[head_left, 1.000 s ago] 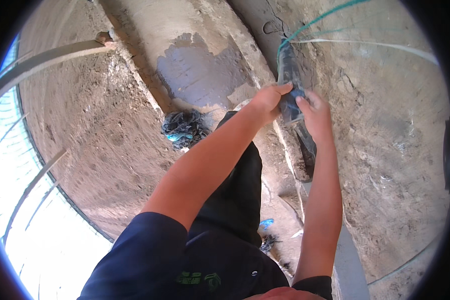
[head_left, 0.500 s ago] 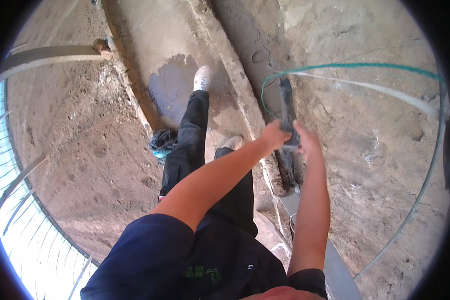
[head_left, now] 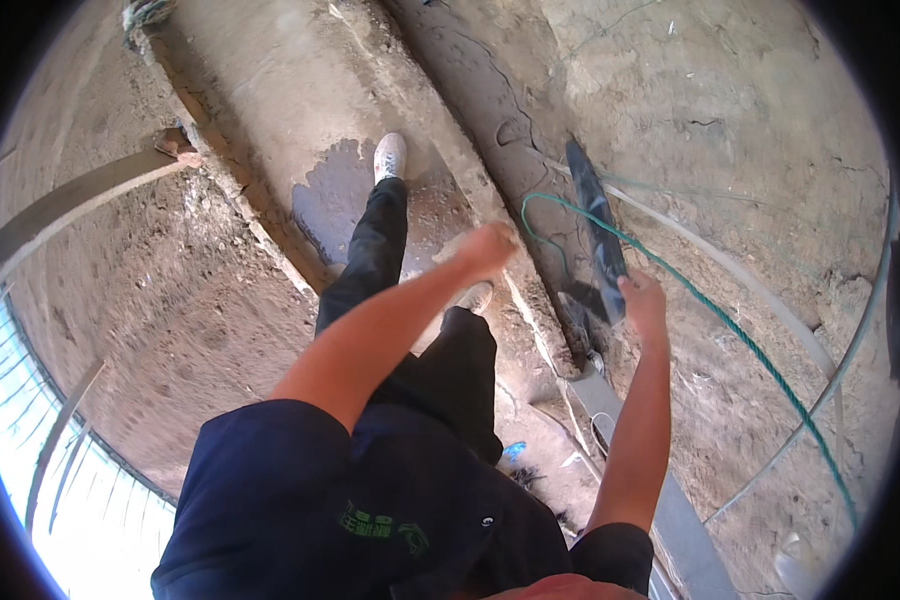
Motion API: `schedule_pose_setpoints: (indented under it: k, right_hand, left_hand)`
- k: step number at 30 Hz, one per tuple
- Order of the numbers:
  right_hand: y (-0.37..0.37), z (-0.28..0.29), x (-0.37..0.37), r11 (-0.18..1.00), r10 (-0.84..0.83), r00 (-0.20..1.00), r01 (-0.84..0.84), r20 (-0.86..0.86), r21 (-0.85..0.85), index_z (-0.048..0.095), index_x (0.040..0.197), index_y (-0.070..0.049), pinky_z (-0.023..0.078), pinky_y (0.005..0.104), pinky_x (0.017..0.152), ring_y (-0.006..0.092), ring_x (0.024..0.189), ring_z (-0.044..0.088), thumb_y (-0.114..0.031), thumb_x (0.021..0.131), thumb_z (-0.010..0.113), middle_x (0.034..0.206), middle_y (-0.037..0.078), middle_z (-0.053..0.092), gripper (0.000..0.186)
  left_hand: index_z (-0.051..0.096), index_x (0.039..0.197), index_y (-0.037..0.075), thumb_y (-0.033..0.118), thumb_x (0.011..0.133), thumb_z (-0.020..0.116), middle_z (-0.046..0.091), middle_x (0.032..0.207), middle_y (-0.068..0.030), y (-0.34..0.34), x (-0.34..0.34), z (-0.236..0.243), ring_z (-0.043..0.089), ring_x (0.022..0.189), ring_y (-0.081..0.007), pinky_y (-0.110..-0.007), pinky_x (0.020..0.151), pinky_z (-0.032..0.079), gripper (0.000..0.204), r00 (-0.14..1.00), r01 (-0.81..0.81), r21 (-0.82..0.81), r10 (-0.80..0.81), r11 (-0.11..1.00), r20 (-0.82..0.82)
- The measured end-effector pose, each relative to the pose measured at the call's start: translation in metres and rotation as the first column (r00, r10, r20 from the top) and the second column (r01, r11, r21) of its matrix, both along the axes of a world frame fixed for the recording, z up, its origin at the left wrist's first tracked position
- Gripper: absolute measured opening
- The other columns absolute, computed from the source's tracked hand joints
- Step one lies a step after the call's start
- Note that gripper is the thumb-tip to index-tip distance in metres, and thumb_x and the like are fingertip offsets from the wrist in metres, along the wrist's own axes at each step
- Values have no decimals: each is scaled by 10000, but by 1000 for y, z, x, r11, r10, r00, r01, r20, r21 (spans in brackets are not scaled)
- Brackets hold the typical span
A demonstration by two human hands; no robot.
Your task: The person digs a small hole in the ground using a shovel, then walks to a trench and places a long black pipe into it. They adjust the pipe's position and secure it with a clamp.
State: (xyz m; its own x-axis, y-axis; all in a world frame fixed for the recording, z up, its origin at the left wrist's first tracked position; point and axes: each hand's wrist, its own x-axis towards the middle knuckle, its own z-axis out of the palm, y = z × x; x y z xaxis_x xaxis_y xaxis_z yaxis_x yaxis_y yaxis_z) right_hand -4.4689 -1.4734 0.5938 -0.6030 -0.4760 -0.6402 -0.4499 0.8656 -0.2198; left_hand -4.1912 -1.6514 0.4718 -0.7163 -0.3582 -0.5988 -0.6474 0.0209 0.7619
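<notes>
A long, dark rolled bundle, like black plastic sheeting [head_left: 598, 222], leans along the foot of the earthen wall on the right. My right hand [head_left: 644, 300] is closed at its lower end. To the left of it, my left hand [head_left: 490, 250] is curled like a fist above the concrete ledge, apart from the bundle. Motion blurs that hand, and whatever may be inside its fingers is hidden. A green rope [head_left: 690, 288] crosses near the bundle and runs down to the lower right.
A raised ledge [head_left: 435, 115] borders the walkway where I stand, with a wet patch [head_left: 335, 200] by my front shoe. Curved poles [head_left: 75, 215] rise on the left beside a bright translucent cover. A pale strip [head_left: 750, 270] and a thin hoop [head_left: 855, 365] arch on the right.
My left hand has left the black bundle and moved left. My right hand has shifted slightly right, staying at the bundle. The green rope now hangs lower, toward the lower right.
</notes>
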Motion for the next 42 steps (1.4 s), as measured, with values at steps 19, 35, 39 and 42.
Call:
schedule_pose_setpoints:
  k: [19,35,39,42]
  right_hand:
    - [-161,-70,-25,863,298,954,-272,-5,-426,730,1149,-63,517,429,868,386,985,656,-229,937,711,1064,174,696,270]
    - [-19,-72,101,1000,-5,1000,6,25,-28,705,1135,-45,540,439,868,364,988,700,-256,928,692,1046,206,727,296]
    - [-79,-26,189,960,-178,883,254,435,-122,613,1327,-38,569,335,799,187,929,707,-75,873,767,1093,136,722,480]
    - [-192,-8,175,938,-138,935,230,327,-261,555,1387,-9,564,377,857,249,970,697,-90,854,784,1151,152,685,586]
  left_hand:
    - [328,1536,9,301,959,742,434,1540,-194,-152,-111,-69,409,1441,-354,-481,1219,350,768,543,-563,809,813,169,208]
    - [661,1122,43,359,882,810,687,1223,-145,-226,-90,-27,647,1008,-231,-396,838,523,424,680,-703,447,707,552,196]
    - [700,992,-12,180,846,827,692,843,-53,-233,-65,-17,609,739,-146,-350,665,497,272,621,-774,279,767,568,161]
    - [706,1009,-21,220,841,832,707,850,-75,-236,-59,-16,633,753,-152,-367,676,501,319,604,-789,332,754,517,259]
